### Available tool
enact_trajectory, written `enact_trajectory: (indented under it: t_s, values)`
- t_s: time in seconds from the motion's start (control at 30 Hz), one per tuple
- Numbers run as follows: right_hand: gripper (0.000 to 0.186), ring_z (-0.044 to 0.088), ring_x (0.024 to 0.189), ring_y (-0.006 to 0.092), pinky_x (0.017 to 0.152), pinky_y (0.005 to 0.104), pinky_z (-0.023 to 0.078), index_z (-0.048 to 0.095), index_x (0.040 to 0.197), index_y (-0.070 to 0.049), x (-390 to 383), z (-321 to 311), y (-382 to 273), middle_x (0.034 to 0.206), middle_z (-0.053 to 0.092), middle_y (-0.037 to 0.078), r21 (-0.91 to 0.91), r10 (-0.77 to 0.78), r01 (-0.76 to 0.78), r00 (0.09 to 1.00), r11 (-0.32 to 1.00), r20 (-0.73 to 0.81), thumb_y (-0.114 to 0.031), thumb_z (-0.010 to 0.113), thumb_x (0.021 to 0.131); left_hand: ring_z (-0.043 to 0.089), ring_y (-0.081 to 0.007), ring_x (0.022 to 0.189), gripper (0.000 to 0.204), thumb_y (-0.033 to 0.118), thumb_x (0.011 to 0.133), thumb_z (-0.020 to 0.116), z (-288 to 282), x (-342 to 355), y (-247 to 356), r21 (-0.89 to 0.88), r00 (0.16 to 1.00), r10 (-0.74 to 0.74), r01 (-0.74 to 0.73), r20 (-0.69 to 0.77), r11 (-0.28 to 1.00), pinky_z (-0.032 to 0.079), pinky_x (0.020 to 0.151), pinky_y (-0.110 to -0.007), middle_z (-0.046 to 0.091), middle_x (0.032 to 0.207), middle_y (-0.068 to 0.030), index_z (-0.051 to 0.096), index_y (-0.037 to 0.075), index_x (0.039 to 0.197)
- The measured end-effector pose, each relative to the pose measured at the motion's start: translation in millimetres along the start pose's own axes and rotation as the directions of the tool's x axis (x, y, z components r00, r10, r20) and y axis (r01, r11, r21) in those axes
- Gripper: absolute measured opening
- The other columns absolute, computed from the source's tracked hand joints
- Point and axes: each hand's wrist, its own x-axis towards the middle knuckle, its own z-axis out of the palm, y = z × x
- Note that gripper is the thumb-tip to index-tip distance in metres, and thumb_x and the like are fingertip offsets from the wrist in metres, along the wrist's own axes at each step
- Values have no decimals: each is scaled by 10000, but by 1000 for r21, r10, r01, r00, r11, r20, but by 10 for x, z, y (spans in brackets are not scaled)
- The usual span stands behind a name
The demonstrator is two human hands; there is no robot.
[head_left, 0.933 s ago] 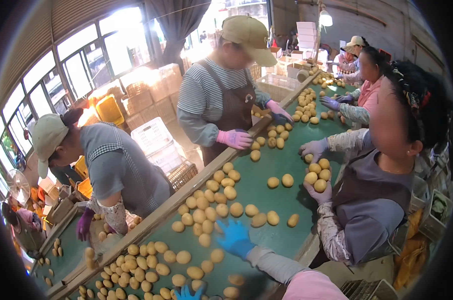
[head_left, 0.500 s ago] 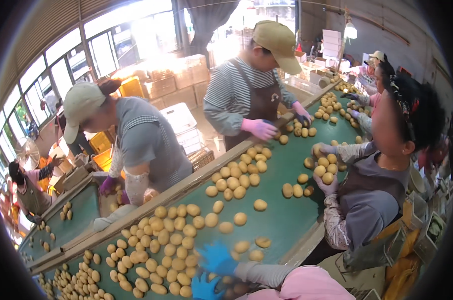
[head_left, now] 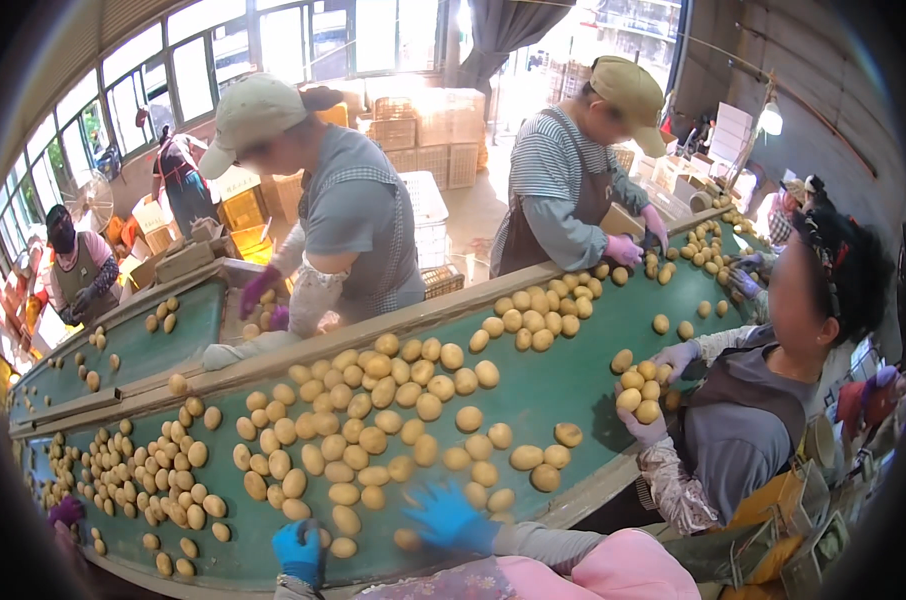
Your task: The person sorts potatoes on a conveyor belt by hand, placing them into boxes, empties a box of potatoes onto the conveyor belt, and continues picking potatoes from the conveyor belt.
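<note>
Many potatoes (head_left: 354,405) lie loose on a green conveyor belt (head_left: 533,400) before me. My right hand (head_left: 451,517), in a blue glove, is stretched over the near side of the belt, fingers spread though smeared by motion. A few potatoes lie just beyond its fingertips, and one is close beside its palm. To its left, my left hand (head_left: 298,553), gloved in blue too, rests at the belt's near edge with curled fingers. A potato touches or nearly touches it; whatever its fingers hold is hidden.
Across the belt stand two co-workers (head_left: 358,200) in caps and aprons. A co-worker (head_left: 748,400) on the right cradles several potatoes. Wooden rails (head_left: 423,315) border the belt; a second belt (head_left: 153,345) runs at far left. Stacked crates (head_left: 423,130) stand behind.
The view has swung left and downward. My hands, close together before, are now apart, the left one farther left at the belt's edge. The right-hand co-worker still holds potatoes.
</note>
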Motion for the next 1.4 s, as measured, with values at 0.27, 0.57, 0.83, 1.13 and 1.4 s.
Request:
enact_trajectory:
  t_s: [0.27,0.57,0.83,1.13,1.4]
  values:
    - [525,468,1164,379,953,509,359,520,1303,-152,-310,-380,442,1298,486,159,313,464,-369,820,875,-334,-348,619,827,602,-343,974,338,116,708,682,-824,-543,-1443,203,915,-397,402,-70,893,492,864,-413,624,1063,-178,649,46,1037]
    - [557,500,1079,370,868,529,369,539,1281,-78,-545,-399,498,1321,460,207,-39,731,-844,485,534,-480,-403,599,833,545,-376,1111,504,81,724,623,-399,-367,-915,-27,953,-198,197,-229,980,474,928,-427,553,1195,-236,566,0,1217]
    - [620,590,961,390,791,475,488,499,1363,-134,430,-274,-398,1287,519,205,226,598,-564,792,794,-122,-525,518,881,524,-349,1069,362,249,679,720,74,97,782,-81,602,699,-733,384,676,374,923,-537,592,1089,-96,644,143,1016]
    - [350,588,900,388,799,459,474,597,1112,-31,82,-461,39,1002,627,173,557,650,-357,554,750,-520,-203,646,811,459,-433,1190,428,196,684,670,-813,370,-430,199,901,367,-413,233,889,355,997,-550,527,1268,-190,631,103,1100]
    - [583,536,1095,415,932,486,433,511,1281,16,-308,-368,765,1208,554,253,533,771,-711,21,459,-636,-309,671,824,351,-430,1328,812,395,623,764,-1321,226,-1340,553,963,147,-251,225,794,257,1109,-551,418,1409,-213,515,92,1334]
